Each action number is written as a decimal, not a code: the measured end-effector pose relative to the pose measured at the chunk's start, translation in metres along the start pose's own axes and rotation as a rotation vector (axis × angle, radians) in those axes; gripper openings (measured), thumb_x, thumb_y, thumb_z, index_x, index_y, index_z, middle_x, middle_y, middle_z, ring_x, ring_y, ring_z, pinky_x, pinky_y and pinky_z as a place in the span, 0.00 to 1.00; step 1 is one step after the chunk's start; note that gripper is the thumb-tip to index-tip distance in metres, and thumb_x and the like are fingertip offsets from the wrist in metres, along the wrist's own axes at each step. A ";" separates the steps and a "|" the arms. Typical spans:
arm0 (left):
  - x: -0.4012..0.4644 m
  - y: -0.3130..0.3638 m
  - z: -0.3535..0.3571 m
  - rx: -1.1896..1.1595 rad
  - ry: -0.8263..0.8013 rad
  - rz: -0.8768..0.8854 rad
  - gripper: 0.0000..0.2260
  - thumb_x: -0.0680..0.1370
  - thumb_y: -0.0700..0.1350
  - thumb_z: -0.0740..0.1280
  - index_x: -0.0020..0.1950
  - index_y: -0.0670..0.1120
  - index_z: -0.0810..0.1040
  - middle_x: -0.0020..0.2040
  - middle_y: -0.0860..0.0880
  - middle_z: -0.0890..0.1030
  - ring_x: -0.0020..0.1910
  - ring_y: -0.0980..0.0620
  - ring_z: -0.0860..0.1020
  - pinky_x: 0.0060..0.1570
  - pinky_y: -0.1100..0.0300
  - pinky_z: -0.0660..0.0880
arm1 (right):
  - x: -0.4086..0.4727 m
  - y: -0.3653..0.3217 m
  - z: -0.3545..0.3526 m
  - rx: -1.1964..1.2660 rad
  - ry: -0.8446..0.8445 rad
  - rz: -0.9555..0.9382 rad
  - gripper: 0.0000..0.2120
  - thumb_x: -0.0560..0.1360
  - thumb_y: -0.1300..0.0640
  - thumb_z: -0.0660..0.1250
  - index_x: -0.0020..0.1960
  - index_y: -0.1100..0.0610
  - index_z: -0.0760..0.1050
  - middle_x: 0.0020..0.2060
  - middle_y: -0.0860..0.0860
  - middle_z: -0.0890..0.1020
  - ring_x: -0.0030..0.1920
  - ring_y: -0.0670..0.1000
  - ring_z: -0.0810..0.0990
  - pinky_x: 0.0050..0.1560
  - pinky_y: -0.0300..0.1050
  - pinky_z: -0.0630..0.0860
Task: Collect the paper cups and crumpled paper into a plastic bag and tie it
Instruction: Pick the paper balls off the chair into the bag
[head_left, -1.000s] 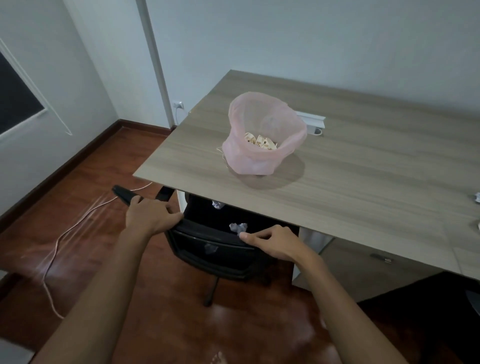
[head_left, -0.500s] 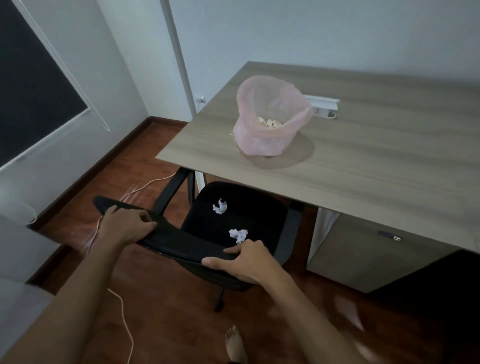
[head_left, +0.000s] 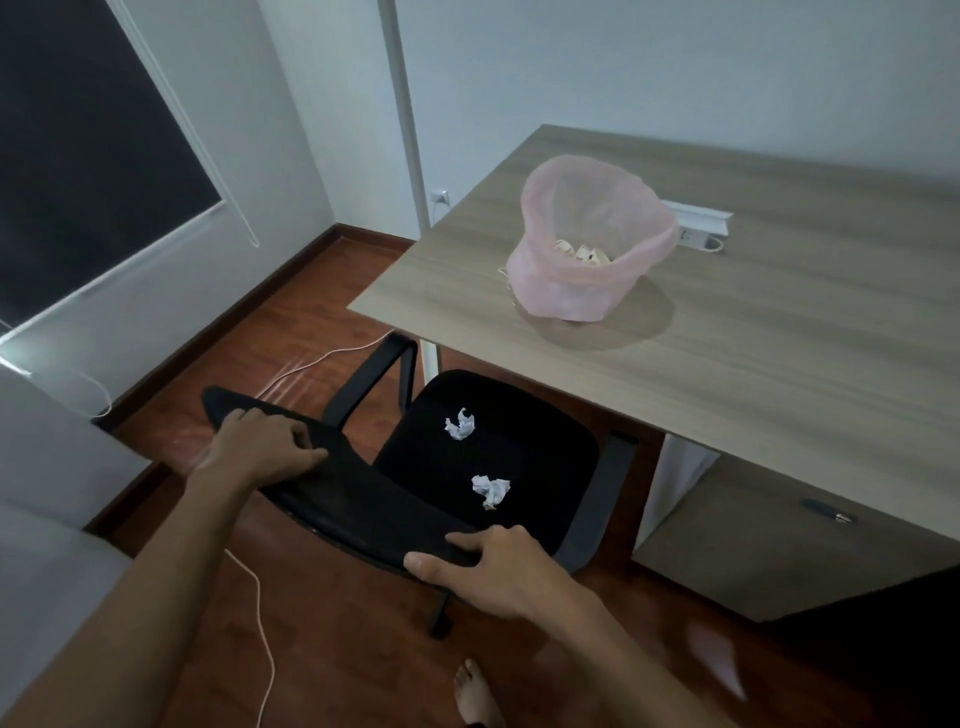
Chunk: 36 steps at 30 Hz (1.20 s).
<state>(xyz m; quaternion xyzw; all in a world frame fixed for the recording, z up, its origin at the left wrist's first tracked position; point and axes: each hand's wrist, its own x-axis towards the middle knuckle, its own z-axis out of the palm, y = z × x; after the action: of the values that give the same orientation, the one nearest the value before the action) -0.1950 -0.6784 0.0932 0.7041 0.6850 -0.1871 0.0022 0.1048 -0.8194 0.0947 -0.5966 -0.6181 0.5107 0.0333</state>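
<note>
White crumpled paper, two wads (head_left: 460, 424) (head_left: 491, 490), on chair seat (head_left: 540, 457): likely feather-light, springy; pinch anywhere. Pink plastic bag (head_left: 582, 291), limp, open on worktop (head_left: 779, 364). Left hand (head_left: 265, 448) and right hand (head_left: 498, 566) fingers curl over chair back (head_left: 363, 499).

Two bare forearms with no sleeves, left hand (head_left: 262, 451) and right hand (head_left: 501, 570) without rings, watch or gloves, short plain fingernails, one bare foot (head_left: 475, 695) with no sock or shoe
</note>
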 end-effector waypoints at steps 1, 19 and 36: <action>0.007 0.004 -0.005 0.001 -0.040 -0.015 0.17 0.75 0.68 0.60 0.46 0.58 0.78 0.44 0.54 0.79 0.49 0.52 0.76 0.58 0.53 0.70 | 0.004 0.000 -0.006 -0.021 -0.045 -0.002 0.47 0.60 0.16 0.53 0.69 0.43 0.73 0.41 0.46 0.80 0.45 0.47 0.80 0.48 0.41 0.76; 0.198 0.164 -0.126 -0.727 0.067 0.117 0.28 0.72 0.72 0.61 0.58 0.51 0.78 0.56 0.52 0.81 0.57 0.49 0.78 0.56 0.52 0.74 | 0.167 0.052 -0.227 0.088 0.636 0.160 0.23 0.77 0.36 0.57 0.40 0.53 0.78 0.44 0.53 0.84 0.52 0.58 0.80 0.49 0.47 0.71; 0.336 0.284 -0.183 -1.038 0.265 -0.310 0.06 0.74 0.46 0.64 0.39 0.45 0.74 0.37 0.47 0.79 0.42 0.43 0.82 0.42 0.55 0.78 | 0.315 0.123 -0.474 0.552 0.761 0.082 0.29 0.61 0.52 0.69 0.63 0.50 0.75 0.55 0.49 0.80 0.53 0.57 0.81 0.42 0.61 0.83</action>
<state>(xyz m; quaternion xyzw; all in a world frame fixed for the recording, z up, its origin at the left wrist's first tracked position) 0.1237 -0.3250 0.1017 0.5191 0.7772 0.2668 0.2351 0.4096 -0.3244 0.0591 -0.7342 -0.3793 0.4016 0.3948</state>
